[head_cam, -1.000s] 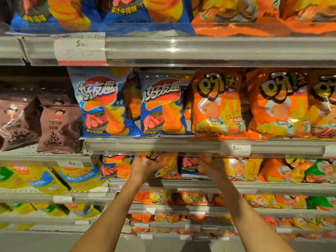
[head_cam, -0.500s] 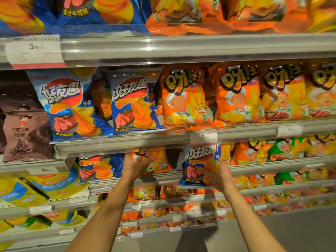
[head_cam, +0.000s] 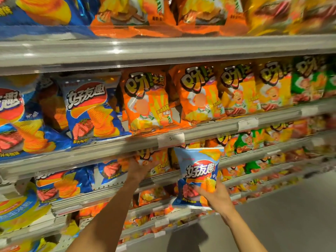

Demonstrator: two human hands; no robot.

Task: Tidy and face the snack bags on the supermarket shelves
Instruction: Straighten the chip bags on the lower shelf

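Shelves of snack bags fill the view, each shelf edge (head_cam: 127,148) carrying a white price tag (head_cam: 170,139). The right hand (head_cam: 217,197) holds a blue crisp bag (head_cam: 197,177) upright and clear of the shelving, in front of the tier below that price tag; its fingers (head_cam: 200,190) are clamped on the bag's lower half, thumb across the printed front. The left hand (head_cam: 139,170) reaches onto the same lower tier and presses on an orange snack bag (head_cam: 158,160) that stands there, fingers spread against its front, though whether they grip it or only touch is hard to tell under the shelf's shadow. To the left on that tier lie more blue crisp bags (head_cam: 61,184). On the tier above, blue bags (head_cam: 91,110) stand beside orange bags (head_cam: 149,100).
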